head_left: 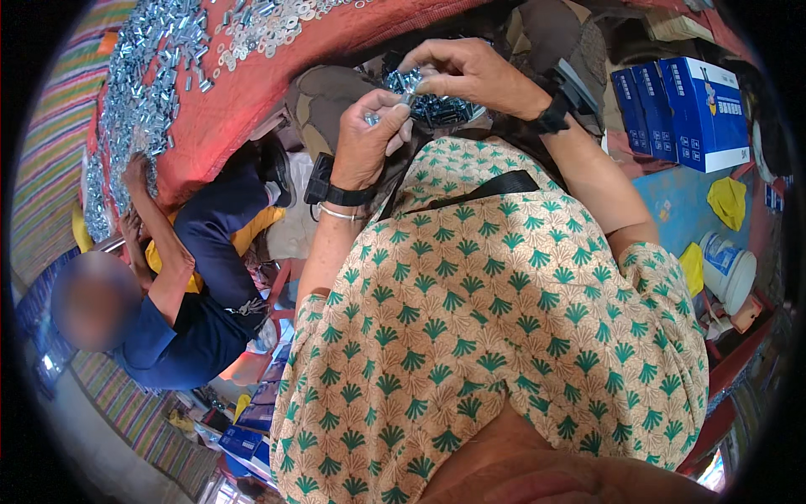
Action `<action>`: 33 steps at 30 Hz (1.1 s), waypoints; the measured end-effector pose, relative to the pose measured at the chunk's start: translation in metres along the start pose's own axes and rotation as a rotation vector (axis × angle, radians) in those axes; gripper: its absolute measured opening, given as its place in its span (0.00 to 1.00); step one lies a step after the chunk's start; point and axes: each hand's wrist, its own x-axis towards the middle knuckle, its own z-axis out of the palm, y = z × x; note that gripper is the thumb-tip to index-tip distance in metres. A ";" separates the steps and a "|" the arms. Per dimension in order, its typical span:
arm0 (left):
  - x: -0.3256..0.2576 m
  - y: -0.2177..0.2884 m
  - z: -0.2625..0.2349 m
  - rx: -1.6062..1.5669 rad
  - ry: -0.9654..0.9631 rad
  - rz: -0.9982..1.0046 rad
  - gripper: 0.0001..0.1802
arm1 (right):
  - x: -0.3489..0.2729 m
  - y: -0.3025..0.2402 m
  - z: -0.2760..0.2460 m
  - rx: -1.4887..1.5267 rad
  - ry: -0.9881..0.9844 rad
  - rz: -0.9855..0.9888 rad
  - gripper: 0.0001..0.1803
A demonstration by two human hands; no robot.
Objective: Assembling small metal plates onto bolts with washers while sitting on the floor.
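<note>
My left hand [374,139] is closed, its thumb and fingers pinching a small shiny metal piece [409,97] that looks like a short sleeve. Just above and to the right, the fingers of my right hand [470,76] are closed near the same piece; what lies between them is partly hidden. Behind and below both hands is a pile of dark, bluish metal pieces [445,112], short and tubular. Whatever holds this pile is mostly hidden.
On a red cloth [227,105] lie a heap of metal sleeves [151,76] and many flat washers [270,25]. A co-worker [180,336] sits at left, hands at the heap. To the right are blue boxes [709,113], a white bucket [729,273] and yellow bags [727,203].
</note>
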 end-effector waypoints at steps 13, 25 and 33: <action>-0.004 -0.005 0.005 -0.007 0.008 -0.012 0.08 | -0.002 -0.005 0.001 -0.011 -0.001 0.058 0.11; 0.000 -0.009 -0.008 -0.041 0.028 -0.023 0.07 | 0.002 0.009 0.019 0.180 0.037 0.078 0.09; 0.002 -0.017 -0.008 -0.058 0.079 -0.040 0.06 | 0.000 0.018 0.024 0.246 0.041 0.178 0.12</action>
